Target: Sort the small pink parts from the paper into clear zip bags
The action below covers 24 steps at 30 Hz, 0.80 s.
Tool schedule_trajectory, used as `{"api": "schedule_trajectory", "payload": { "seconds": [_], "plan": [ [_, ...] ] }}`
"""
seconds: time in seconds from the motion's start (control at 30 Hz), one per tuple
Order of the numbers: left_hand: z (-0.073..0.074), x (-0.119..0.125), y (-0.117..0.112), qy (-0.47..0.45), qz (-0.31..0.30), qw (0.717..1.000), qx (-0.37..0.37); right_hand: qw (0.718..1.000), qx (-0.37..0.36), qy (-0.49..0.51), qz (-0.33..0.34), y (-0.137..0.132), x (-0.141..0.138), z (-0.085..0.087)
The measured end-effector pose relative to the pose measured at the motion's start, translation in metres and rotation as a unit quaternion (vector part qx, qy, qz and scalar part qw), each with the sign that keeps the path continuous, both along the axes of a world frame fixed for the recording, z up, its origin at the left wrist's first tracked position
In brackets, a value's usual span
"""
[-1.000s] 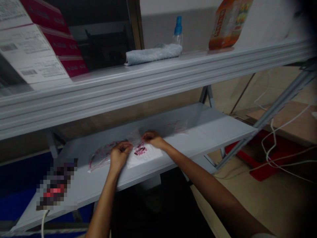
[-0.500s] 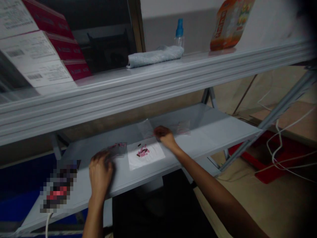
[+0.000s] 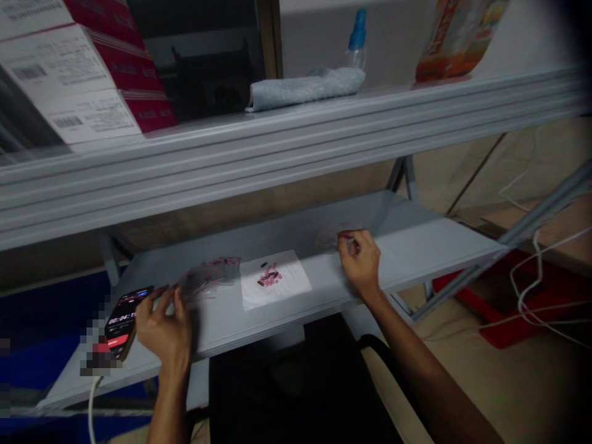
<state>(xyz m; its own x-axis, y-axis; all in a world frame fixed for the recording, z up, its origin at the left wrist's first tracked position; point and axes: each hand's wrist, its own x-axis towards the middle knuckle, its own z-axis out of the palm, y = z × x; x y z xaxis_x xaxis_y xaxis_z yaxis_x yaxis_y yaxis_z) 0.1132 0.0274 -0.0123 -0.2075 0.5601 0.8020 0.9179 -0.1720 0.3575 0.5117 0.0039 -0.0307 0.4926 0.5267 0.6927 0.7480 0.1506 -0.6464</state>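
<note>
My left hand [image 3: 164, 327] stands with its fingers apart on the grey metal shelf [image 3: 398, 246]. It is next to a smartphone [image 3: 124, 317] with a lit screen, and its fingertips reach towards a small stack of clear plastic bags with pink print [image 3: 208, 275]. My right hand [image 3: 361, 262] pinches the edge of a faint clear plastic bag [image 3: 333, 235] further right. Between my hands lies a white sheet [image 3: 287, 280] bearing small pink and dark pieces [image 3: 269, 277].
Above my hands runs a grey upper shelf [image 3: 296, 132] holding a folded pale blue cloth [image 3: 305, 89], a blue-capped spray bottle [image 3: 357, 43], a printed red and white carton [image 3: 78, 68] and an orange packet [image 3: 457, 37]. White cables and a red crate [image 3: 504, 308] lie on the floor at right.
My left hand has moved left, away from the white sheet, towards the phone. My right hand has shifted right along the shelf. The pink-printed bags now lie left of the sheet.
</note>
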Motion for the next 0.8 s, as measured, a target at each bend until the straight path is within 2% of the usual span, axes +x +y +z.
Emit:
{"api": "schedule_trajectory", "payload": {
  "seconds": [0.07, 0.1, 0.2, 0.27, 0.37, 0.47, 0.6, 0.7, 0.8],
  "plan": [
    [0.010, 0.006, -0.008, -0.061, 0.022, 0.997, 0.040, 0.996, -0.002, -0.001, 0.093, -0.011, -0.027, 0.014],
    [0.015, 0.012, -0.014, -0.107, 0.011, 0.993, 0.040, 0.988, -0.011, -0.003, 0.152, -0.017, -0.043, 0.020],
    [0.026, 0.038, -0.036, -0.244, -0.094, 0.964, -0.040, 0.937, -0.051, -0.050, 0.341, -0.036, -0.095, 0.032],
    [0.028, 0.059, -0.052, -0.288, -0.157, 0.938, -0.110, 0.913, -0.076, -0.071, 0.396, -0.046, -0.126, 0.033],
    [0.028, 0.086, -0.073, -0.292, -0.238, 0.912, -0.160, 0.899, -0.117, -0.090, 0.412, -0.053, -0.156, 0.028],
    [0.027, 0.103, -0.085, -0.296, -0.273, 0.896, -0.189, 0.906, -0.148, -0.104, 0.383, -0.054, -0.163, 0.021],
    [0.025, 0.108, -0.087, -0.318, -0.290, 0.885, -0.177, 0.927, -0.134, -0.128, 0.327, -0.060, -0.155, 0.020],
    [0.023, 0.105, -0.085, -0.322, -0.285, 0.885, -0.179, 0.918, -0.108, -0.206, 0.322, -0.068, -0.151, 0.024],
    [0.024, 0.104, -0.085, -0.314, -0.293, 0.880, -0.204, 0.903, -0.129, -0.272, 0.307, -0.074, -0.151, 0.026]
  ]
}}
